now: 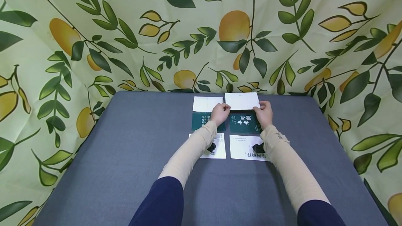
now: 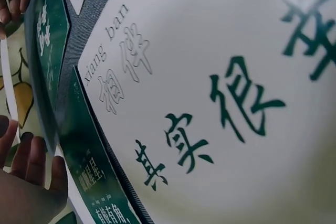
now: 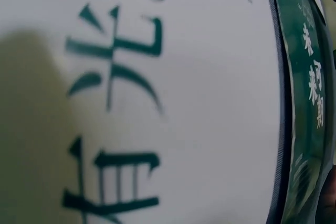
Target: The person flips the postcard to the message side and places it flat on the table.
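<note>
In the head view a blank-looking white card (image 1: pixel 242 100) is held at its two near corners. My left hand (image 1: pixel 221 113) pinches the left corner and my right hand (image 1: pixel 265 114) the right one. The left wrist view shows this card (image 2: pixel 8 85) almost edge-on, a thin strip between both hands, raised at the near side. Just nearer lies a dark green card (image 1: pixel 246 123) with white Chinese writing. To its left, another green card (image 1: pixel 197 121) is partly covered by my left hand. A second white card (image 1: pixel 205 104) lies left of the held one.
Nearer me, under my forearms, lie two white cards with dark green writing, a left one (image 1: pixel 221 145) and a right one (image 1: pixel 240 145). All rest on a grey-blue cloth-covered table (image 1: pixel 132 170). A leaf-and-fruit patterned curtain (image 1: pixel 201 55) hangs behind and at both sides.
</note>
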`<act>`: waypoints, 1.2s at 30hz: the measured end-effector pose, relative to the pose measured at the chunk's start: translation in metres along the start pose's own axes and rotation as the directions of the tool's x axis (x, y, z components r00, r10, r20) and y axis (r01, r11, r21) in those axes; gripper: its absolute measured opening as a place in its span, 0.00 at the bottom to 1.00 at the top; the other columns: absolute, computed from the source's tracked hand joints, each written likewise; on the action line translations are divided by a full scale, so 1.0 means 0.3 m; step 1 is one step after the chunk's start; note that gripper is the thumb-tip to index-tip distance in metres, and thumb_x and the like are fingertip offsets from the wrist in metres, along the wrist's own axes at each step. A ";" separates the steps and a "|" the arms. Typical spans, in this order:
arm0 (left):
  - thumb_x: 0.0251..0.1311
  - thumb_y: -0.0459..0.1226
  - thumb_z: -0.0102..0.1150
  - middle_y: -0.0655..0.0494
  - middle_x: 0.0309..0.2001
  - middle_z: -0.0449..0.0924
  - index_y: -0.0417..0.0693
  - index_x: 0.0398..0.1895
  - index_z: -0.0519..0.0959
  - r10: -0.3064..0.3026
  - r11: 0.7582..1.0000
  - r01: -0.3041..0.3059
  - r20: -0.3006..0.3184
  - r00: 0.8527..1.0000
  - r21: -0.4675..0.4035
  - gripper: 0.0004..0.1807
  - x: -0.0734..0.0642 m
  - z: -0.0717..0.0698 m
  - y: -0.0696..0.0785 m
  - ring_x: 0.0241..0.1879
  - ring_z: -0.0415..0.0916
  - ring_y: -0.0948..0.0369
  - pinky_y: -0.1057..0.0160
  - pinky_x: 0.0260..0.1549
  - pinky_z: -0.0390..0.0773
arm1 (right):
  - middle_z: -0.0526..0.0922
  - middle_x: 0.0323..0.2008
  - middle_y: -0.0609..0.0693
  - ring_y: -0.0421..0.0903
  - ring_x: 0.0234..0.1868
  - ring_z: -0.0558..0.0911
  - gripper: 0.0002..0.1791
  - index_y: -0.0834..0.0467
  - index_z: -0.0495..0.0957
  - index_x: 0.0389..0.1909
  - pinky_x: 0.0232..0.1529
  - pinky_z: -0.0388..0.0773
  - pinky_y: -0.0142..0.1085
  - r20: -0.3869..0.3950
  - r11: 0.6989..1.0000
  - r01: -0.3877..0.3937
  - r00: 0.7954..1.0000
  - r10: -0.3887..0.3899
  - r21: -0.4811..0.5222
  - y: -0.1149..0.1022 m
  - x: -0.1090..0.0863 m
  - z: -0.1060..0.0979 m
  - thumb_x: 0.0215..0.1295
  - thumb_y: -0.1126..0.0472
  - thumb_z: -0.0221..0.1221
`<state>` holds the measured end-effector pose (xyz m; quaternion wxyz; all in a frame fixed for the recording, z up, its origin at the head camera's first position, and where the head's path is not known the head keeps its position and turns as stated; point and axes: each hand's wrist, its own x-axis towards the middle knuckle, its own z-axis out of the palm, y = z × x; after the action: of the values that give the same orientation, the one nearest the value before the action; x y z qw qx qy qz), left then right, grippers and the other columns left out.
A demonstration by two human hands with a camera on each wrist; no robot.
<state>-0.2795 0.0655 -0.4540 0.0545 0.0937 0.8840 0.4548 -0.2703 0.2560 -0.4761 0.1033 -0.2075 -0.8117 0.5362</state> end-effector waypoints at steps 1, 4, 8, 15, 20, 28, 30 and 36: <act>0.66 0.36 0.47 0.47 0.50 0.77 0.42 0.49 0.79 -0.003 1.000 0.003 0.018 1.000 0.001 0.15 -0.003 0.000 0.000 0.51 0.74 0.55 0.60 0.53 0.73 | 0.67 0.35 0.52 0.48 0.35 0.68 0.23 0.61 0.65 0.58 0.35 0.64 0.34 -0.001 1.000 -0.003 1.000 0.003 -0.011 0.002 -0.001 0.000 0.62 0.60 0.53; 0.66 0.37 0.47 0.49 0.53 0.78 0.42 0.51 0.79 -0.001 1.000 0.000 0.048 0.999 0.029 0.16 -0.008 0.004 -0.001 0.55 0.74 0.55 0.59 0.56 0.72 | 0.69 0.40 0.56 0.51 0.39 0.69 0.23 0.63 0.66 0.57 0.39 0.65 0.36 0.005 0.998 -0.003 1.000 0.003 -0.069 0.013 -0.001 -0.001 0.63 0.59 0.53; 0.66 0.37 0.47 0.50 0.52 0.79 0.42 0.50 0.80 0.013 0.996 -0.018 0.055 0.998 0.083 0.16 -0.014 0.011 0.001 0.54 0.75 0.55 0.60 0.55 0.73 | 0.73 0.46 0.61 0.53 0.43 0.72 0.23 0.63 0.67 0.58 0.42 0.68 0.39 0.021 0.989 0.013 1.000 -0.010 -0.144 0.030 0.002 0.003 0.65 0.58 0.53; 0.66 0.39 0.47 0.49 0.52 0.77 0.47 0.54 0.78 0.054 0.958 -0.073 0.078 0.996 0.279 0.17 -0.018 0.034 0.008 0.52 0.73 0.56 0.60 0.51 0.74 | 0.74 0.49 0.64 0.56 0.45 0.73 0.24 0.65 0.65 0.59 0.48 0.71 0.47 0.012 0.980 0.017 1.000 -0.015 -0.197 0.026 -0.003 -0.002 0.65 0.59 0.52; 0.66 0.42 0.47 0.51 0.53 0.76 0.53 0.57 0.76 0.050 0.869 -0.099 0.112 0.992 0.485 0.18 -0.025 0.046 0.018 0.51 0.72 0.57 0.60 0.49 0.73 | 0.75 0.52 0.65 0.58 0.49 0.75 0.24 0.64 0.65 0.59 0.53 0.71 0.50 0.028 0.959 0.017 1.000 -0.009 -0.283 0.012 0.003 -0.011 0.65 0.58 0.52; 0.66 0.44 0.45 0.55 0.53 0.75 0.59 0.58 0.75 0.058 0.717 -0.140 0.142 0.988 0.683 0.19 -0.037 0.061 0.033 0.51 0.71 0.59 0.61 0.48 0.72 | 0.75 0.55 0.66 0.60 0.54 0.74 0.23 0.67 0.68 0.58 0.58 0.69 0.51 0.079 0.901 0.062 0.996 -0.031 -0.429 0.005 0.019 -0.022 0.64 0.60 0.51; 0.66 0.44 0.45 0.55 0.52 0.75 0.60 0.57 0.76 0.058 0.698 -0.138 0.137 0.989 0.703 0.19 -0.035 0.066 0.033 0.50 0.70 0.60 0.62 0.48 0.71 | 0.75 0.55 0.67 0.61 0.54 0.73 0.22 0.68 0.69 0.57 0.58 0.69 0.51 0.091 0.887 0.079 0.995 -0.042 -0.455 0.009 0.022 -0.021 0.64 0.60 0.51; 0.66 0.45 0.45 0.54 0.53 0.74 0.57 0.55 0.77 0.040 0.668 -0.116 0.120 0.992 0.735 0.18 -0.029 0.083 0.028 0.53 0.66 0.59 0.61 0.49 0.69 | 0.74 0.54 0.67 0.63 0.54 0.69 0.22 0.67 0.69 0.55 0.58 0.67 0.53 0.149 0.835 0.121 0.988 -0.047 -0.537 0.013 0.026 -0.016 0.65 0.58 0.50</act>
<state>-0.2655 0.0884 -0.4615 0.0336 0.1665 0.9840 0.0547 -0.2746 0.2647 -0.4781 0.0106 -0.1570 -0.9438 0.2907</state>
